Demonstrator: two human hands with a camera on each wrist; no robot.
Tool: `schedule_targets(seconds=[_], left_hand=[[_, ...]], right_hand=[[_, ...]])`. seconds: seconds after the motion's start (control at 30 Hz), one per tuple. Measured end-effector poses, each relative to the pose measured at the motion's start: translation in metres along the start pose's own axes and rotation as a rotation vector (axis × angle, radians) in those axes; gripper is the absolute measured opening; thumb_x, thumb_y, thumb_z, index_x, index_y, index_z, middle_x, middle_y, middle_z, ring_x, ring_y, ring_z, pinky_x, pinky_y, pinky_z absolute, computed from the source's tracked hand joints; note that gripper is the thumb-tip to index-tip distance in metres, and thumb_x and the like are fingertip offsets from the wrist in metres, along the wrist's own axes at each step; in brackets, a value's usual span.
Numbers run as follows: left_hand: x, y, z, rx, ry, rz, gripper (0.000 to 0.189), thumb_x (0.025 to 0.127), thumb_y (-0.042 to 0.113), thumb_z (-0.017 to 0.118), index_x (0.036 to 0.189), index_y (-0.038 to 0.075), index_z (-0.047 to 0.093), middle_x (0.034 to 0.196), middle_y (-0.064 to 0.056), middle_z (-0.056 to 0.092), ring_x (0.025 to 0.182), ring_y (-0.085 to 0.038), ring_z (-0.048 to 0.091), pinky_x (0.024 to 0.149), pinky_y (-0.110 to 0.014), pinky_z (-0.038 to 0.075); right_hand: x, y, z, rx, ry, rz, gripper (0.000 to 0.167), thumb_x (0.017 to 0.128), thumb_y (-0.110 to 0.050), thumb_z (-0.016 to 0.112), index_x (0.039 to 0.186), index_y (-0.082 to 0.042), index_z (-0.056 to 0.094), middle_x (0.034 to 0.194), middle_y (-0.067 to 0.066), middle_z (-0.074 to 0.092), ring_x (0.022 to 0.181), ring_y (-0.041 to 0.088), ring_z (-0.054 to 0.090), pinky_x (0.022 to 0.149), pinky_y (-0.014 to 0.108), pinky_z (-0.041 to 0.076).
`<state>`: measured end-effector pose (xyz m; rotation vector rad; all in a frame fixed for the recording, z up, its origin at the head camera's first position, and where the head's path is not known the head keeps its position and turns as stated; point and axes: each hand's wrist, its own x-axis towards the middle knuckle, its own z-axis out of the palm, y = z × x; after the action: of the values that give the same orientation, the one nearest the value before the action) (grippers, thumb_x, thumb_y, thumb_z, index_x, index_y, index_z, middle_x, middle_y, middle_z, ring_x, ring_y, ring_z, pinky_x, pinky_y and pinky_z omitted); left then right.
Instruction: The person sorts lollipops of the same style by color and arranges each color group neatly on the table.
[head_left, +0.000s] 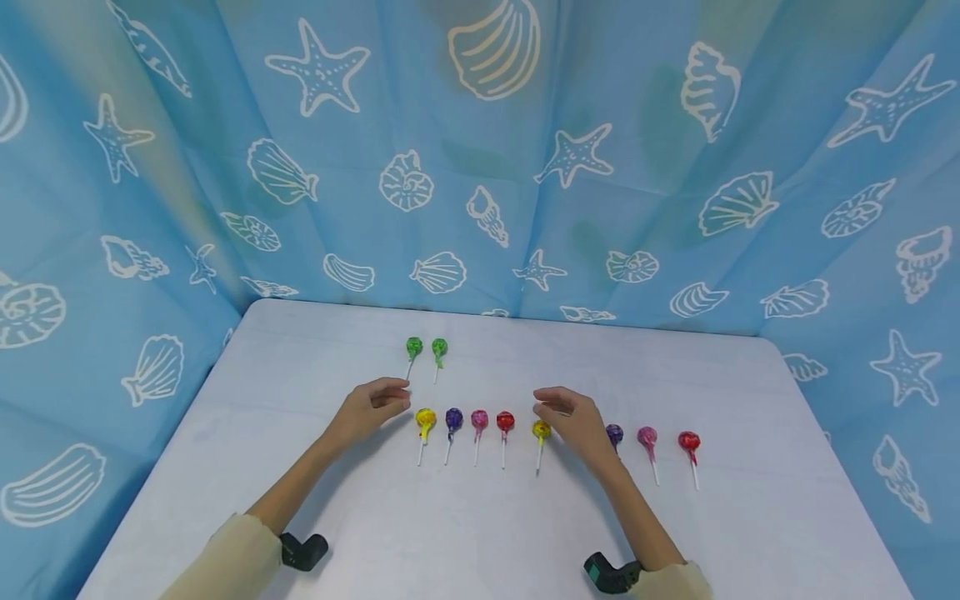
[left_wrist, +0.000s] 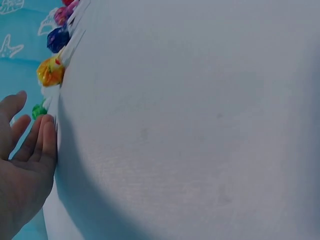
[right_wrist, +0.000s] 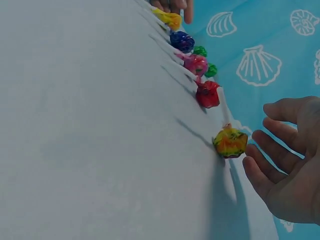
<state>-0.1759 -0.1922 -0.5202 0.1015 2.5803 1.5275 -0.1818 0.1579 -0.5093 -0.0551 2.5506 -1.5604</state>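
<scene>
Right hand and left hand: nothing pinched, fingers parted from thumbs!
The right hangs by the right yellow pop, right of the middle red pop; the left, left of that red, by the left yellow pop. One low right finger might roll its pop askew. The right wrist view bares an empty palm; only the head view catches three pops farther right.

Right purple lollipop partly hidden, sleeves cut off
</scene>
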Motion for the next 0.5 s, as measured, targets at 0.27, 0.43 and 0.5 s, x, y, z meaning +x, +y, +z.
schedule_targets(seconds=[0.27, 0.43, 0.5], left_hand=[[-0.011, 0.006, 0.009, 0.024, -0.041, 0.078, 0.037, 0.093, 0.013, 0.071, 0.128, 0.002, 0.064, 0.116, -0.010, 0.070, 0.102, -0.023, 0.066, 0.090, -0.037, 0.054], [-0.010, 0.008, 0.015, 0.057, -0.042, 0.082, 0.036, 0.092, 0.012, 0.072, 0.127, 0.003, 0.065, 0.115, -0.008, 0.070, 0.099, -0.020, 0.066, 0.088, -0.033, 0.055], [-0.010, 0.008, 0.016, 0.067, -0.037, 0.080, 0.036, 0.091, 0.012, 0.073, 0.126, 0.004, 0.066, 0.114, -0.007, 0.070, 0.098, -0.019, 0.066, 0.087, -0.033, 0.055]], right_hand=[[-0.016, 0.019, -0.002, -0.018, 0.000, -0.023, 0.028, 0.095, -0.015, 0.069, 0.122, -0.006, 0.069, 0.117, 0.008, 0.070, 0.113, 0.026, 0.064, 0.100, 0.043, 0.049], [-0.025, 0.023, -0.004, -0.033, -0.002, -0.034, 0.030, 0.094, -0.015, 0.070, 0.122, -0.007, 0.069, 0.116, 0.007, 0.069, 0.109, 0.025, 0.064, 0.098, 0.042, 0.050], [-0.027, 0.024, -0.004, -0.030, -0.004, -0.030, 0.030, 0.093, -0.014, 0.071, 0.122, -0.009, 0.070, 0.116, 0.005, 0.069, 0.107, 0.023, 0.064, 0.096, 0.038, 0.051]])
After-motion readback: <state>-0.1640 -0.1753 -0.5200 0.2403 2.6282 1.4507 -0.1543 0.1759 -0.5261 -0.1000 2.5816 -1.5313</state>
